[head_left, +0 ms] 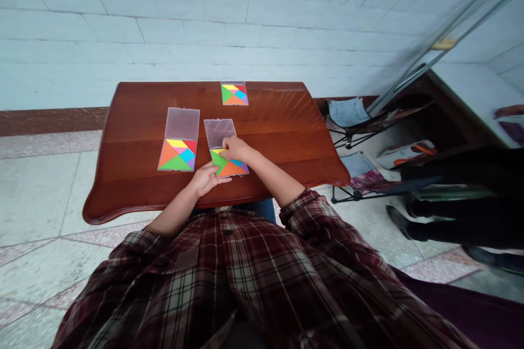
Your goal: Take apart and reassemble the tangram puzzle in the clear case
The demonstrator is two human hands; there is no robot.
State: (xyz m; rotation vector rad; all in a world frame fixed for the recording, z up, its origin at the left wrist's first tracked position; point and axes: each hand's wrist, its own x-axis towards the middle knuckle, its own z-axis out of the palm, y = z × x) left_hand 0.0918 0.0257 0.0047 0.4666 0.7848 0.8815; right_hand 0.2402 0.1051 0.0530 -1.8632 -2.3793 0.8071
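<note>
In the head view, an open tangram case point(231, 175) with a clear lid point(219, 132) lies before me on the table. Green, orange, blue, purple and yellow pieces show in its tray. My left hand point(206, 180) grips its near left corner, thumb by the green piece point(218, 160) and fingers stretched along the front edge. Over the tray's far side is my right hand point(236, 148), its fingers curled together near the yellow piece; whatever they pinch is hidden. To the left lies a second open tangram case point(177, 154), its coloured pieces forming a square.
A third tangram case point(234, 94) lies at the far edge of the brown wooden table point(278, 120), near the tiled wall point(184, 49). Folding stools point(349, 113) stand to the right. A person in dark trousers point(462, 229) is beyond them.
</note>
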